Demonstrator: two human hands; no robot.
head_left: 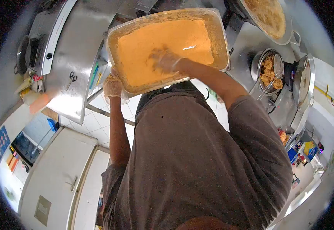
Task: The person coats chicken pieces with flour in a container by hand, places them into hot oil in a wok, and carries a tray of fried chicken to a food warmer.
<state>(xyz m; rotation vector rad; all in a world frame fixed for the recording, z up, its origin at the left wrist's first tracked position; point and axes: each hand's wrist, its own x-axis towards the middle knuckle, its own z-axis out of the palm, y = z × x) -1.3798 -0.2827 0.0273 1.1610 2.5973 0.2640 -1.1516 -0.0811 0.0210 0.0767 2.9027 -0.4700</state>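
A large clear plastic tub with coated walls holds a smooth orange mixture, with a shiny streak near its right side. My right hand, in a clear glove, is over the middle of the mixture. Its fingers are smeared by motion and overlap the orange surface. At the tub's near left corner, my left hand grips the edge. That hand also wears a clear glove, with orange residue on it.
To the right, a metal pot holds fried pieces and a strainer. A large pan of bubbling oil stands beyond it. Scissors lie on the steel counter at left. A white door is lower left.
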